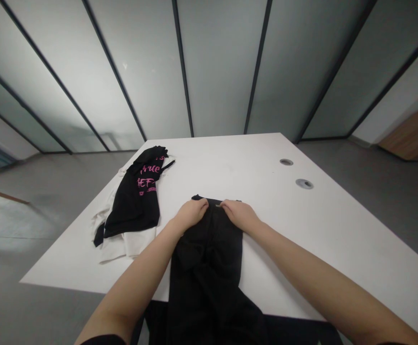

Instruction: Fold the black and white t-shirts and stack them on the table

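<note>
Both your hands are at the far end of the long, plain black cloth garment point(209, 268), which lies on the flat white worktop point(226, 165) directly in front of you. Your left hand point(193, 212) pinches its far edge left of the middle, and your right hand point(241, 213) pinches the same edge right of the middle, with a short span of cloth between them. The fingers on both sides look bent and pressed onto the fabric rather than spread.

The relation that matters is this: the cloth lies from your fingers back toward your body, between your forearms. Its long axis runs near to far, crossing the worktop's near edge, and neither hand is clearly nearer to it. The near part widens to the right and lies in loose folds.

Well apart on your left, a black garment with pink lettering point(135, 201) rests on crumpled white cloth point(140, 242). To your right, two round grey inserts point(286, 162) point(304, 184) sit in the worktop.

The near end of the long garment is cut off by the lower border, and dark on dark there makes its outline hard to follow. Your curled fingers hide how many layers you grip. A small pale spot by your right fingertips is too small to identify.
</note>
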Motion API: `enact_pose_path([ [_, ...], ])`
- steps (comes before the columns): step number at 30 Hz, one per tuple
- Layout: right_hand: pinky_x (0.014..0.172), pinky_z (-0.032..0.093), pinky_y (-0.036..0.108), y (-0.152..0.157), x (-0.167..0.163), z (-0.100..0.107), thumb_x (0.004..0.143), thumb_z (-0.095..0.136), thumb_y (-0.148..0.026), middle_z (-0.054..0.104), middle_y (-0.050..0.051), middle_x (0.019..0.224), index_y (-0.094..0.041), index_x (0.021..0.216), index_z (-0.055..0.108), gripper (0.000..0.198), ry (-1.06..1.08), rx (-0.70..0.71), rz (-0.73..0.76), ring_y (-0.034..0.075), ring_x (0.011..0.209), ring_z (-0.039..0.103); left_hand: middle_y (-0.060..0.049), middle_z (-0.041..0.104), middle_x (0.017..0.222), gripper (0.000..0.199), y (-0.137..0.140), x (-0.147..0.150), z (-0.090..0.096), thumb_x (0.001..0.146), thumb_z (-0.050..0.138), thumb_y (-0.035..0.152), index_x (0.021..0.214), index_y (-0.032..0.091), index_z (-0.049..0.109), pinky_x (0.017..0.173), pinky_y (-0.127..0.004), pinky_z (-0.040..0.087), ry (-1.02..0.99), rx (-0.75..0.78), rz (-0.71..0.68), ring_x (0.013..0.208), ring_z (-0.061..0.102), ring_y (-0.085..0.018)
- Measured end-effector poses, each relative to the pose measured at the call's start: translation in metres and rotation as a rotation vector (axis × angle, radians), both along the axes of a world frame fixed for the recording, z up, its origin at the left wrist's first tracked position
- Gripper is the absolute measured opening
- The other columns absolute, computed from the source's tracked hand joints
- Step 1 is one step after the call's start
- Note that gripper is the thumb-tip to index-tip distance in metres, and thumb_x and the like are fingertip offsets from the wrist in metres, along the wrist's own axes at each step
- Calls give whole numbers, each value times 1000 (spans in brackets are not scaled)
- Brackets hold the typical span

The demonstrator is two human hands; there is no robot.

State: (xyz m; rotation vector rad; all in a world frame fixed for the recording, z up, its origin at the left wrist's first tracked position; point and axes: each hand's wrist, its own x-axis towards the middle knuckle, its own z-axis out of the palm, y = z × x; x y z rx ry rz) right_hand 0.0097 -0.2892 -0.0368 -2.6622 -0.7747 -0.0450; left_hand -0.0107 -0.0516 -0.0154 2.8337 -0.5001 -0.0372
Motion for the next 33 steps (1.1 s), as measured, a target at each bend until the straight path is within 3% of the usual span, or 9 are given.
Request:
enact_pose_path([
  [3, 102, 50, 37, -1, -1, -1, 109, 53, -27, 77, 10, 124, -23, 127, 76, 29, -58, -17, 10, 26, 115, 69, -11, 75, 116, 25, 1, 2, -6, 104, 53, 24, 120, 23, 73, 99, -39, 55, -96, -12, 3, 109, 71, -28],
  [6, 112, 46, 46, -2, -1, -6, 106, 57, -34, 69, 15, 142, -22, 140, 71, 38, -100, -65, -51, 33, 131, 62, -14, 71, 135, 32, 1, 3, -15, 104, 56, 29, 131, 22, 71, 114, -46, 49, -178, 33, 53, 131, 63, -32],
  [11, 125, 32, 55, -3, 0, -16, 107, 53, -46, 49, 16, 167, -17, 162, 52, 61, -75, -113, -141, 42, 155, 40, -20, 42, 172, 69, 5, 7, -31, 108, 49, 53, 165, 15, 43, 130, -57, 29, -97, 75, 263, 162, 33, -38],
  [14, 121, 37, 50, -5, 2, -14, 110, 47, -48, 54, 20, 162, -13, 161, 51, 62, -93, -91, -214, 39, 148, 49, -22, 39, 172, 71, 9, 10, -35, 111, 36, 56, 165, 11, 41, 131, -60, 25, -65, 59, 379, 165, 26, -39],
  [16, 112, 44, 49, -10, 4, -9, 110, 44, -46, 63, 22, 149, -13, 152, 59, 56, -102, -92, -304, 38, 135, 58, -22, 43, 171, 64, 11, 13, -37, 112, 33, 50, 160, 12, 49, 130, -61, 25, -72, 33, 397, 164, 29, -38],
  [20, 98, 49, 46, -23, 10, 3, 106, 53, -44, 72, 22, 125, -14, 125, 75, 42, -68, -108, -361, 38, 117, 66, -20, 55, 162, 46, 17, 19, -39, 106, 50, 41, 144, 19, 63, 126, -65, 31, -133, -64, 371, 156, 42, -39],
  [26, 75, 49, 35, -39, 18, 14, 96, 69, -46, 78, 13, 102, -20, 106, 72, 28, 150, 51, -351, 29, 93, 71, -12, 77, 115, 22, 26, 26, -33, 93, 67, 28, 113, 21, 70, 107, -49, 52, -158, -298, 305, 114, 69, -30],
  [30, 57, 42, 27, -48, 24, 13, 89, 80, -41, 74, 6, 84, -21, 106, 66, 29, 408, 316, -356, 18, 68, 65, -5, 76, 100, 13, 27, 27, -31, 88, 67, 23, 101, 23, 68, 92, -38, 57, -79, -539, 236, 95, 70, -23],
  [33, 41, 28, 23, -57, 30, 14, 91, 79, -44, 66, 0, 67, -21, 105, 65, 30, 741, 459, -411, 10, 44, 46, -4, 74, 95, 24, 27, 29, -29, 85, 69, 26, 108, 20, 69, 84, -35, 56, -31, -670, 247, 86, 69, -20],
])
